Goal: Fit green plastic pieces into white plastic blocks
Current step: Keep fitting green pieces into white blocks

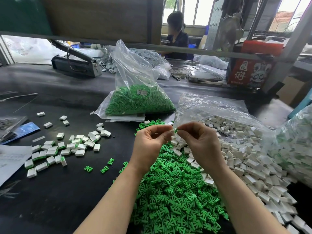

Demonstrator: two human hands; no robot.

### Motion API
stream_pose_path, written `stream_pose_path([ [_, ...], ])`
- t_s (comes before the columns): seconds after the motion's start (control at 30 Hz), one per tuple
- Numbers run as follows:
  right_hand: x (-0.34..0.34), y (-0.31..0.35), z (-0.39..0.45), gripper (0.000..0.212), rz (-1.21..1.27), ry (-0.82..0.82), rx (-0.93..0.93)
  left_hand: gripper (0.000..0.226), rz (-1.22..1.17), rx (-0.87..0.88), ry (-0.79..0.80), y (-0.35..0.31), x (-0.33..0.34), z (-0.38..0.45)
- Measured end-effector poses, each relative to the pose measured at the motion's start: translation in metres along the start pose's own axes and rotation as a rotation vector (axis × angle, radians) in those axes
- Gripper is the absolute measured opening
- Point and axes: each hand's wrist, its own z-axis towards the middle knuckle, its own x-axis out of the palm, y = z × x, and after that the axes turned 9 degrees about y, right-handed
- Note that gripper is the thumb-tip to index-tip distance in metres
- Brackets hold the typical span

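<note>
While finished white-and-green blocks lay scattered on the black table at the far left, the left hand pinched a small white block at its fingertips, raised above the heap of loose green pieces. Just beside it, the right hand pinched a green piece against that block — the two touching. Farther right spread white blocks spilling from a clear bag.
</note>
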Motion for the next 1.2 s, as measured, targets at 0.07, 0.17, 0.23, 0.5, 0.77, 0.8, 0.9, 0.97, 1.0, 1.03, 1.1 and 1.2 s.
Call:
stream_pose_path([
  [0.07, 0.000, -0.002, 0.000, 0.010, -0.062, 0.025, -0.023, 0.013, 0.006, 0.001, 0.009, -0.002, 0.000, -0.001],
  [0.17, 0.000, -0.003, 0.000, 0.009, -0.102, 0.045, -0.040, 0.014, 0.032, -0.007, 0.038, -0.004, -0.001, -0.001],
  [0.23, -0.001, -0.003, 0.001, 0.008, -0.103, 0.069, -0.043, 0.015, 0.054, -0.020, 0.067, -0.006, -0.004, -0.001],
  [0.5, 0.000, -0.006, 0.000, 0.024, 0.008, 0.194, 0.158, 0.013, 0.048, -0.024, 0.087, -0.009, -0.010, -0.001],
  [0.77, 0.008, -0.007, -0.001, 0.032, -0.142, 0.212, 0.033, 0.012, -0.060, -0.146, 0.040, -0.004, -0.005, 0.000],
  [0.8, 0.007, -0.008, -0.001, 0.032, -0.155, 0.215, 0.032, 0.011, -0.076, -0.153, 0.038, -0.003, -0.005, 0.000],
  [0.9, 0.006, -0.009, -0.001, 0.032, -0.241, 0.237, 0.022, 0.011, -0.066, -0.143, 0.037, -0.004, -0.005, -0.002],
  [0.97, 0.005, -0.008, -0.001, 0.033, -0.276, 0.248, 0.013, 0.012, -0.019, -0.123, 0.047, -0.006, -0.006, -0.002],
  [1.0, 0.004, -0.008, -0.001, 0.033, -0.283, 0.254, 0.009, 0.012, 0.003, -0.112, 0.054, -0.007, -0.006, -0.002],
  [1.03, 0.003, -0.007, -0.001, 0.033, -0.284, 0.261, 0.008, 0.012, 0.022, -0.104, 0.062, -0.008, -0.006, -0.003],
  [1.1, 0.002, -0.007, -0.002, 0.032, -0.283, 0.278, 0.008, 0.012, 0.049, -0.092, 0.072, -0.010, -0.006, -0.003],
  [1.2, 0.002, -0.007, -0.004, 0.028, -0.308, 0.284, -0.015, 0.011, 0.073, -0.087, 0.073, -0.010, -0.006, -0.004],
])
